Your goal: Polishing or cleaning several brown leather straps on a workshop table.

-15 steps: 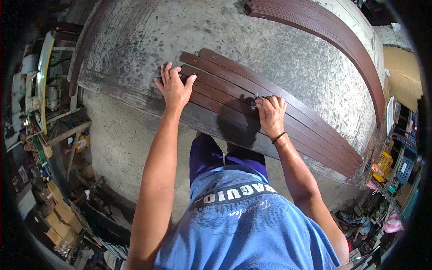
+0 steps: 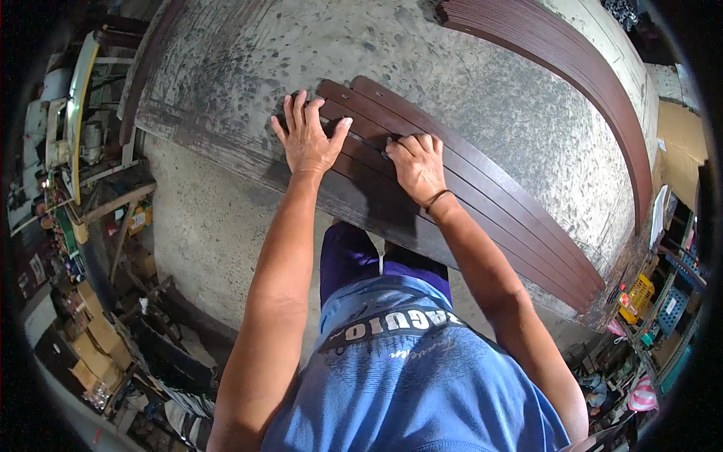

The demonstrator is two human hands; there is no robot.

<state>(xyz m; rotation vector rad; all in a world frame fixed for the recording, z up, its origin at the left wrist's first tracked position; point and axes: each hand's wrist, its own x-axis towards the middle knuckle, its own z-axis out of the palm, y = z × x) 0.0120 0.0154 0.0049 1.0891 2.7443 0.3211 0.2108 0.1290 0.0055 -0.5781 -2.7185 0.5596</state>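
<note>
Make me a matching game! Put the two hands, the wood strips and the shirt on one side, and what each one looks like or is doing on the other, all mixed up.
Things:
1. left hand
2. right hand
3. wood strips
4. shirt

Descriptions:
A. dark brown, lying side by side
B. blue
C. flat, fingers spread
D. fingers curled, band on wrist

Pairs: 1-C, 2-D, 3-A, 4-B

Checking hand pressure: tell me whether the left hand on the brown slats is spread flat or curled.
Spread flat: the left hand lies palm down, fingers fanned, on the brown slats.
</note>
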